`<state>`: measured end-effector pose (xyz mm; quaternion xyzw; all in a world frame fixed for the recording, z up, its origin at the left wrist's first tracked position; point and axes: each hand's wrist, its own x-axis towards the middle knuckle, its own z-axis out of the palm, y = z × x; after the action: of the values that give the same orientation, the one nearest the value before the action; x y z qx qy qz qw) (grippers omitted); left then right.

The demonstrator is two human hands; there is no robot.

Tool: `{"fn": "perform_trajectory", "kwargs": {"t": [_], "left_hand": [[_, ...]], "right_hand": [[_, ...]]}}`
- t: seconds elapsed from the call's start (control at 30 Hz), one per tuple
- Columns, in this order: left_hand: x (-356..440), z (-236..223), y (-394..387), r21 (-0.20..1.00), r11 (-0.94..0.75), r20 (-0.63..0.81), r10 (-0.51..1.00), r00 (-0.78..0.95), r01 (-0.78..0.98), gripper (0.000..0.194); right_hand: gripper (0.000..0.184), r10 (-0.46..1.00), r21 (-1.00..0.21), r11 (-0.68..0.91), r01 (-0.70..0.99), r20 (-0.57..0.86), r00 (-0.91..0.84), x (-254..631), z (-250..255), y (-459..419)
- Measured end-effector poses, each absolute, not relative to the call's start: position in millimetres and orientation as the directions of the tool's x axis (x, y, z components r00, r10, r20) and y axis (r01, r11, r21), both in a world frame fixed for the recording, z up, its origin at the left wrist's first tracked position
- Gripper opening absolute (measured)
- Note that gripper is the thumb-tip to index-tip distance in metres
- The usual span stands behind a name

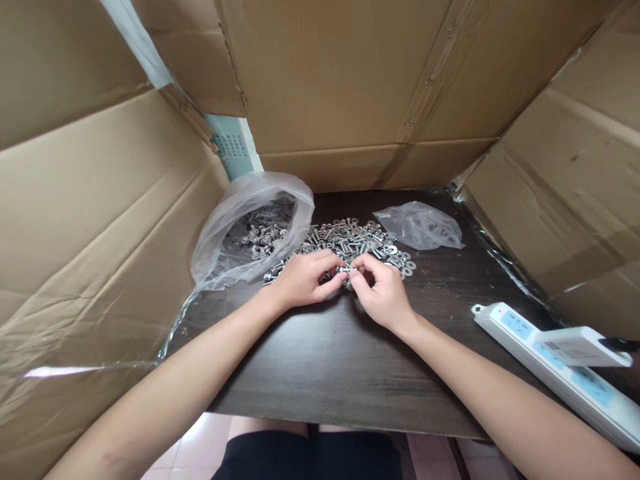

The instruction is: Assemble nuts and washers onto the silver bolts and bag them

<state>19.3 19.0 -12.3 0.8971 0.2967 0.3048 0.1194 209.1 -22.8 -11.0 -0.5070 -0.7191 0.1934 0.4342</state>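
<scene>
My left hand (pixel 306 279) and my right hand (pixel 379 289) meet over the dark wooden table (pixel 325 360), fingertips pinched together on a small metal bolt (pixel 345 271). Just behind them lies a loose pile of silver bolts and washers (pixel 357 240). An open clear plastic bag (pixel 250 227) with more of the same hardware inside sits to the left of my left hand. Both hands are closed around the small part, which is mostly hidden by the fingers.
A crumpled, smaller plastic bag (pixel 420 225) lies behind and to the right. A white power strip (pixel 555 367) with a plugged-in adapter rests at the table's right edge. Cardboard sheets (pixel 100 220) wall in the table on the left, back and right.
</scene>
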Motion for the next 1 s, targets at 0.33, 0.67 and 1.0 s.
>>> {"fn": "perform_trajectory", "kwargs": {"t": [0.33, 0.67, 1.0], "left_hand": [[18.9, -12.7, 19.1, 0.369, -0.800, 0.478, 0.600, 0.642, 0.472, 0.027], [19.2, -13.4, 19.6, 0.361, -0.797, 0.483, 0.604, 0.634, 0.484, 0.025], [18.8, -13.2, 19.7, 0.345, -0.806, 0.496, 0.592, 0.636, 0.481, 0.023]], "right_hand": [[0.020, 0.911, -0.724, 0.392, 0.568, 0.390, -0.133, 210.6, -11.5, -22.2], [0.025, 0.921, -0.741, 0.386, 0.549, 0.344, -0.182, 212.1, -9.5, -22.3], [0.013, 0.918, -0.731, 0.387, 0.562, 0.360, -0.165, 211.6, -12.4, -21.0]]}}
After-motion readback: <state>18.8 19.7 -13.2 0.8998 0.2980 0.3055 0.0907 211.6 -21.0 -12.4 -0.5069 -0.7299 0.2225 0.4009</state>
